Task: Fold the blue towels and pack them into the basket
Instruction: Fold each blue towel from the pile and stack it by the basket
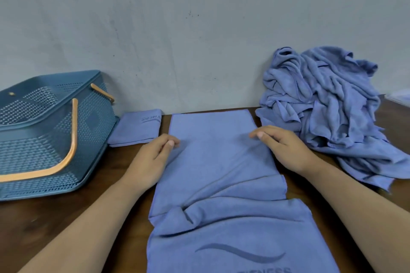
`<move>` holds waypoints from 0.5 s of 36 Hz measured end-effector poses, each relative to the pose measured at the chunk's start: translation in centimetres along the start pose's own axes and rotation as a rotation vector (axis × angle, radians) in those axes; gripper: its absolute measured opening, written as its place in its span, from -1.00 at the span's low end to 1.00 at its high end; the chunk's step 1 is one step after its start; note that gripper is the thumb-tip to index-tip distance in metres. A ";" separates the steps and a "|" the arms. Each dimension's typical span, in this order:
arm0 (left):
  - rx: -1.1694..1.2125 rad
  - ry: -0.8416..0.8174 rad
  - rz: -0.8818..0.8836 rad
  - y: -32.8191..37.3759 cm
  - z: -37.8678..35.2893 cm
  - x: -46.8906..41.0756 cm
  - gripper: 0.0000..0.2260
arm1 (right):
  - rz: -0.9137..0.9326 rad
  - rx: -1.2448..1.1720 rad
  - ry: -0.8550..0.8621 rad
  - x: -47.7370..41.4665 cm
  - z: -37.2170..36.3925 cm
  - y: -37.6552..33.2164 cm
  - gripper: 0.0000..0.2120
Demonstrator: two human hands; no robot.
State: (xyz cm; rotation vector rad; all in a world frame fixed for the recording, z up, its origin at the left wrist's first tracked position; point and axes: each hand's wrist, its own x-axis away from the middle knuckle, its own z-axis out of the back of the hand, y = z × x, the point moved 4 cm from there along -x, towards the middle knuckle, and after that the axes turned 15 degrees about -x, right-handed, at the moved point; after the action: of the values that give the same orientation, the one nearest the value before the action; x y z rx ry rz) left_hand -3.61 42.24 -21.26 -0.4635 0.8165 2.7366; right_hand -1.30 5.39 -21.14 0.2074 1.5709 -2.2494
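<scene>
Brightness: moderate, even, cool-toned.
Source: out of view; light is diffuse.
Shadows: soft and faint on the wall point(199, 29), right of the basket point(55, 139) and left of the towel pile point(328, 99).
Glare: only a dull sheen on the dark table point(44, 228), lower left.
Distortion: wide-angle bowing; the basket leans toward the left border.
Focus: soft overall; bottom edge and far right border smeared.

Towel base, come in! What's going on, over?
Left hand at spread towel's left edge, pinch unclear; right hand flat on right edge. One folded towel beside basket. Pile waits right. Nothing blocking.
</scene>
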 end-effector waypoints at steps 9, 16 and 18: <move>0.027 -0.059 0.006 1.9 3.0 7.8 -0.81 | -0.008 -0.029 0.022 7.6 0.1 -3.2 -0.75; 0.071 -0.122 -0.022 2.3 4.4 11.4 -0.85 | 0.052 -0.069 -0.015 12.1 0.2 -5.0 -0.78; 0.075 -0.170 -0.072 2.4 4.9 12.4 -0.80 | 0.079 -0.055 -0.058 13.2 0.5 -5.7 -0.76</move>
State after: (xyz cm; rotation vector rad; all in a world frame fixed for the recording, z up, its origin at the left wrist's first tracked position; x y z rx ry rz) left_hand -16.95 44.82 -20.75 -0.2366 0.8373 2.6255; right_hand -15.55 3.61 -20.47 0.1843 1.5648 -2.1308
